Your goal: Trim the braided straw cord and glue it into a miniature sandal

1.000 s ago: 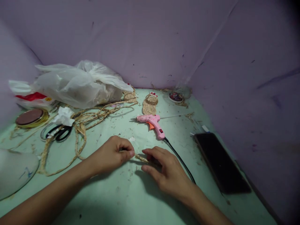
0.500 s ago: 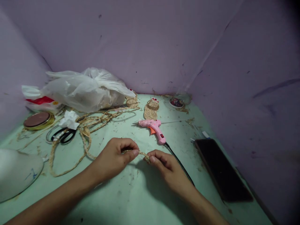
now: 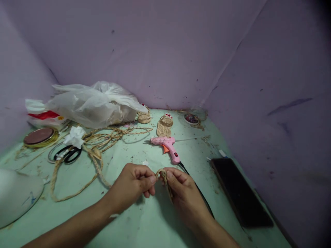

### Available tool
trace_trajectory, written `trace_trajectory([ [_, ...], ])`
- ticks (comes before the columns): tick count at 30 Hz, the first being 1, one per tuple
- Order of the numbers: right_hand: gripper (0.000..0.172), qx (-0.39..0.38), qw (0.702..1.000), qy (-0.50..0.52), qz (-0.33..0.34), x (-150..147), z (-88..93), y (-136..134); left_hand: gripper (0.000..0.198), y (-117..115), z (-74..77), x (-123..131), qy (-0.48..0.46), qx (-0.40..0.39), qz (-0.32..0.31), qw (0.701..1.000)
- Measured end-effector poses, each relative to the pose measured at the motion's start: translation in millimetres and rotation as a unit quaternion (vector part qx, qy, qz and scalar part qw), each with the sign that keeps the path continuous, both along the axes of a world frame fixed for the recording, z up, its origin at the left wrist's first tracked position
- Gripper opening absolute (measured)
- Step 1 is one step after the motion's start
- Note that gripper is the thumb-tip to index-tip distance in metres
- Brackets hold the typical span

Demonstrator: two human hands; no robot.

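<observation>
Between my two hands, low in the middle of the head view, a braided straw cord (image 3: 163, 173) bends in a small loop. My left hand (image 3: 141, 181) pinches one part of it between thumb and fingers. Thumb and fingertips of my right hand (image 3: 182, 187) are closed on the other side, where a piece of cord hangs down. Just beyond the hands lies a pink glue gun (image 3: 168, 146) with an orange trigger. Behind it rests a small woven straw slipper (image 3: 164, 126) with red beads.
Loose braided cord (image 3: 97, 158) spreads at the left, by black-handled scissors (image 3: 69, 154) and crumpled white paper (image 3: 74, 136). A plastic bag (image 3: 95, 106) lies against the back wall. At the right is a black phone (image 3: 240, 193); a dish of beads (image 3: 191, 119) sits behind.
The cord between my hands has gone from nearly straight to a small loop, with a piece hanging by my right hand. The view has shifted slightly, and everything on the table sits lower in it.
</observation>
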State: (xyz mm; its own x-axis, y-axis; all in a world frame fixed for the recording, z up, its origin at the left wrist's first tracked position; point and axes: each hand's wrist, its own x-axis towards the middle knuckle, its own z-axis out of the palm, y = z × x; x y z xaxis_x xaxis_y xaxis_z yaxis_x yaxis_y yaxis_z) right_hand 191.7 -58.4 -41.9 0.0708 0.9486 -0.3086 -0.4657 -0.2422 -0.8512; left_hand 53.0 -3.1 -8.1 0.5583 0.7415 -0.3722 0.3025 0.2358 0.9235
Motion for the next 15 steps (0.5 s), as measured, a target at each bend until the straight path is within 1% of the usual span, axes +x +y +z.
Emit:
trace_trajectory([
  [3, 0.02, 0.007, 0.998, 0.054, -0.021, -6, 2.1, 0, 0.025, 0, -3.2, 1, -0.023, -0.027, 0.007, 0.999],
  [6, 0.018, 0.015, 0.996, 0.082, -0.027, -11, 3.9, 0, 0.026, 0, -6.7, 2, -0.048, -0.08, 0.031, 0.995],
  [11, 0.019, 0.003, 0.991, 0.137, 0.002, -15, 5.8, 0, 0.035, 0, -15.9, 4, -0.086, -0.216, 0.051, 0.971],
  [13, 0.02, -0.003, 0.989, 0.148, 0.004, -16, 5.4, 0, 0.038, 0, -19.3, 4, -0.098, -0.247, 0.051, 0.963],
  [15, 0.018, -0.005, 0.989, 0.149, -0.002, -16, 4.2, 0, 0.04, 2, -22.3, 5, -0.102, -0.255, 0.047, 0.96],
])
